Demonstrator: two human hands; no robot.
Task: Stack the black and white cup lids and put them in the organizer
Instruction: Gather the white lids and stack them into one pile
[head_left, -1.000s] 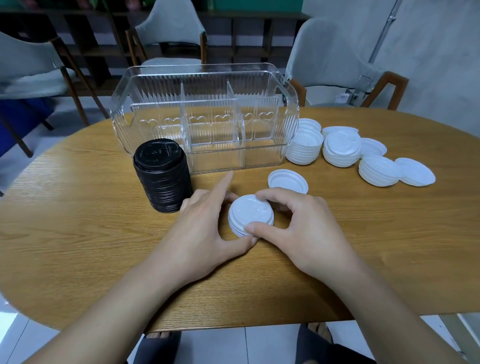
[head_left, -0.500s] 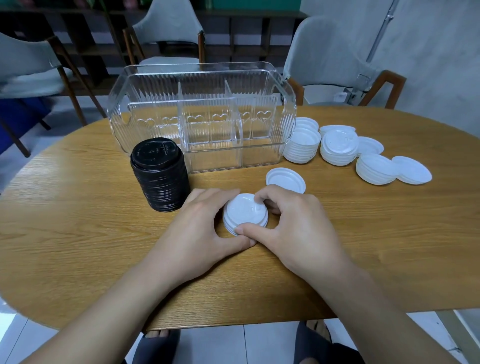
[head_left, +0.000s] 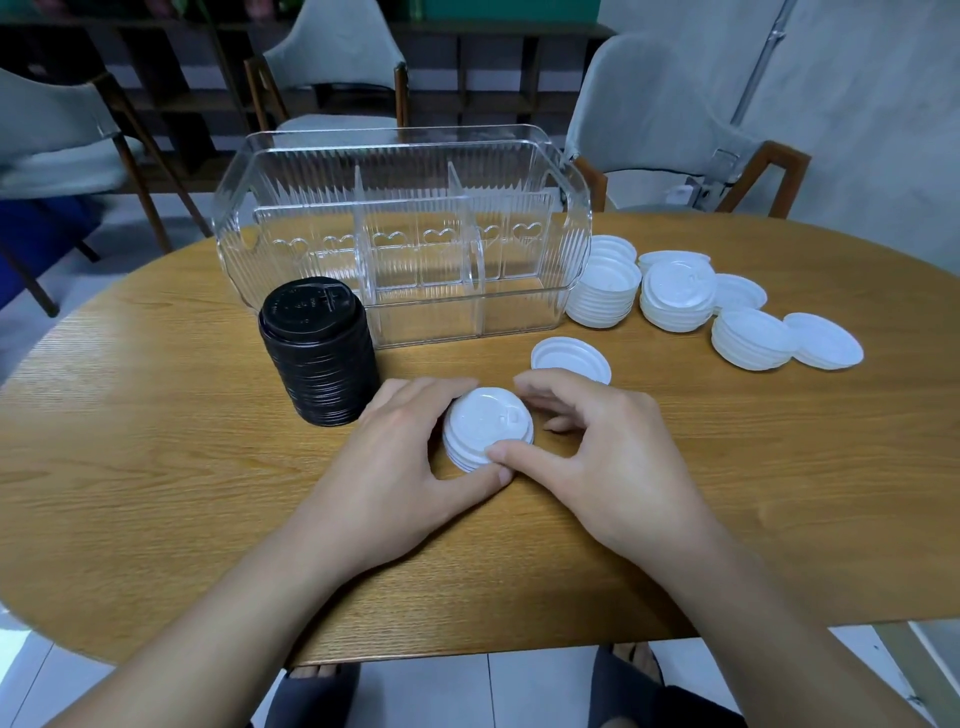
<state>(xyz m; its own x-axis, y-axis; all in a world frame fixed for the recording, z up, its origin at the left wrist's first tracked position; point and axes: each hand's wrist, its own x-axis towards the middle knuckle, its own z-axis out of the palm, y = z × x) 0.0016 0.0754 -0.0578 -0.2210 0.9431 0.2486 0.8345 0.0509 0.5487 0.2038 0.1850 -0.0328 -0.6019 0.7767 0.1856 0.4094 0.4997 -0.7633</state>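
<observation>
At the far left of the round wooden table (head_left: 130, 441) stands a tall stack of black plastic cup lids (head_left: 318, 353), upright, just in front of the left end of the clear ribbed plastic organizer (head_left: 405, 234), whose compartments are split by transparent dividers with heart cut-outs.

Next comes the left hand (head_left: 395, 457), resting on the tabletop just right of the black stack. Its fingers curl round the left and far side of a short stack of white plastic cup lids (head_left: 488, 426), and its thumb presses against the near edge, so the stack sits cupped in the curve between thumb and fingers. The white stack stands on the table, in front of the organizer.

The right hand (head_left: 608, 457) closes on the same stack from the other side: its thumb lies along the near right rim, its tip meeting the left thumb, while its curled fingers reach round the far right side, some tucked under and partly hidden.

Just beyond the right fingers lies a single white lid (head_left: 570, 358), upside down. Further right, beside the organizer's right end, sit several low piles of white lids (head_left: 675, 299), some upturned, with a lone white lid (head_left: 823, 340) farthest right.
</observation>
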